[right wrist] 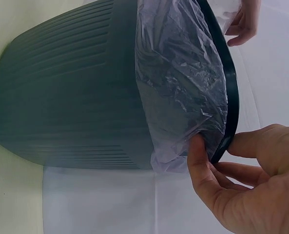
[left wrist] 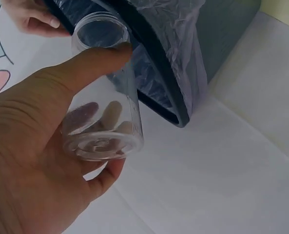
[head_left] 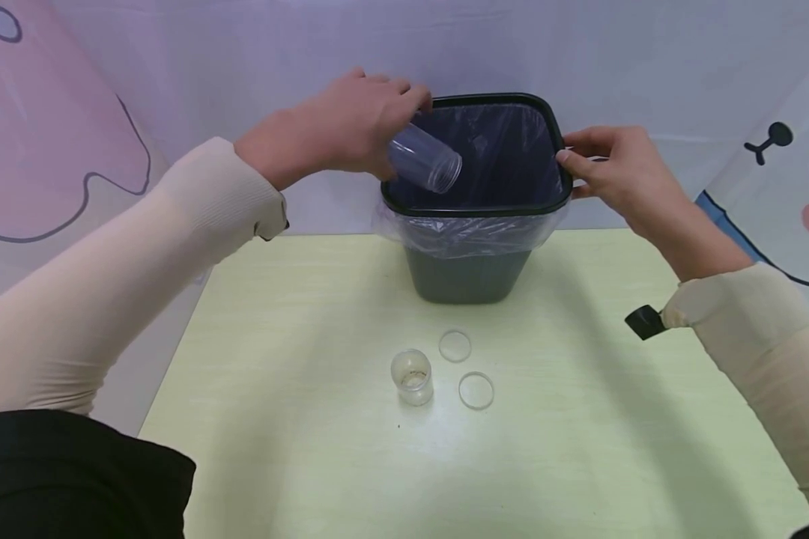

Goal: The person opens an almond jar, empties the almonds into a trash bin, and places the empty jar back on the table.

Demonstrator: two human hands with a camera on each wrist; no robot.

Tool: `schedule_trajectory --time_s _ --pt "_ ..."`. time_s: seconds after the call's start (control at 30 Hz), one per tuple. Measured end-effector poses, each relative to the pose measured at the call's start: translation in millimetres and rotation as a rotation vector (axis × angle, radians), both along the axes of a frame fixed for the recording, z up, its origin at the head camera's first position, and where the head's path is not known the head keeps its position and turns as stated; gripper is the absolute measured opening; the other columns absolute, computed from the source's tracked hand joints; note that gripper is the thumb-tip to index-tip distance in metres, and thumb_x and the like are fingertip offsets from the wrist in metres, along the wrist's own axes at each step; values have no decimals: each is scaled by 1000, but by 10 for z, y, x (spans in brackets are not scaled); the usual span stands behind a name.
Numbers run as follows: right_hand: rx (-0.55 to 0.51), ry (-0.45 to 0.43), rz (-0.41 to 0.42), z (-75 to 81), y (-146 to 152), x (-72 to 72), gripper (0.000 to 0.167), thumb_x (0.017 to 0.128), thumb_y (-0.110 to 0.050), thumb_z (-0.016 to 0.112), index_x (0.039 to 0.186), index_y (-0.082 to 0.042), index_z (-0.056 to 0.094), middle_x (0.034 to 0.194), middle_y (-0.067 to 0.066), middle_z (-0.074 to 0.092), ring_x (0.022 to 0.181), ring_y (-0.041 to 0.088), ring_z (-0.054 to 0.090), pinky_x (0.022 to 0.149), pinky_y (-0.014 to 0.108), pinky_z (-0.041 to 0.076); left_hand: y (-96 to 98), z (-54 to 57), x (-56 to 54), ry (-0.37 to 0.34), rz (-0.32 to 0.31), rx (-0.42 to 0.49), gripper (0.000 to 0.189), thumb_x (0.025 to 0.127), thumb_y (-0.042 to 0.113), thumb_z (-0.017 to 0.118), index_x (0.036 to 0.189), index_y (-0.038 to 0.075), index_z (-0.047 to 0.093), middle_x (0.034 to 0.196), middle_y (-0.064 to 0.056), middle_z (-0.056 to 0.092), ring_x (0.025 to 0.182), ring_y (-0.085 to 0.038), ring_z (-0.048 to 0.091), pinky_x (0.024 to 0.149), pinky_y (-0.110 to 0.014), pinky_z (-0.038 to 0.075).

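My left hand (head_left: pixel 350 123) grips a clear plastic jar (head_left: pixel 426 159), tilted with its open mouth over the dark trash bin (head_left: pixel 468 275). In the left wrist view the thumb lies along one side of the jar (left wrist: pixel 103 114), with fingers seen through its far wall; no contents can be made out. My right hand (head_left: pixel 623 168) pinches the bin's black rim (head_left: pixel 475 212) at the right side. A translucent liner (right wrist: pixel 181 78) folds over the bin's outside, and in the right wrist view a fingertip presses against it.
On the pale yellow table (head_left: pixel 297 449), in front of the bin, stands another clear jar (head_left: pixel 413 380) with brownish specks inside. Two thin clear rings lie beside it, a farther ring (head_left: pixel 440 346) and a nearer ring (head_left: pixel 461 391). A whitish printed curtain (head_left: pixel 276 45) hangs behind.
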State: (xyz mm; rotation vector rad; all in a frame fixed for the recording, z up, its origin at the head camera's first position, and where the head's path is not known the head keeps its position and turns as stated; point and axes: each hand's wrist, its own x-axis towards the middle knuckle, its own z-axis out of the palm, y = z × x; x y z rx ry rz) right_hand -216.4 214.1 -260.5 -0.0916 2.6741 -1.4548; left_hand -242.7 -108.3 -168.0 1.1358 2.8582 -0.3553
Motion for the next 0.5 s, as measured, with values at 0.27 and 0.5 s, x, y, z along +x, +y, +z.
schedule_trajectory --time_s 0.27,0.5 --pt "16 0 -9 -3 -3 2 56 107 -32 57 156 -7 48 110 -13 59 90 -2 62 72 13 56 -41 36 -32 -163 46 122 67 90 37 81 137 6 45 127 -16 64 110 -34 58 101 -51 45" --pt "23 4 -13 -9 -9 3 55 107 -32 56 156 -7 48 111 -13 58 90 -2 62 72 13 56 -32 36 -41 -160 62 94 67 93 48 73 139 1 59 138 -21 59 117 -35 57 104 -53 47"
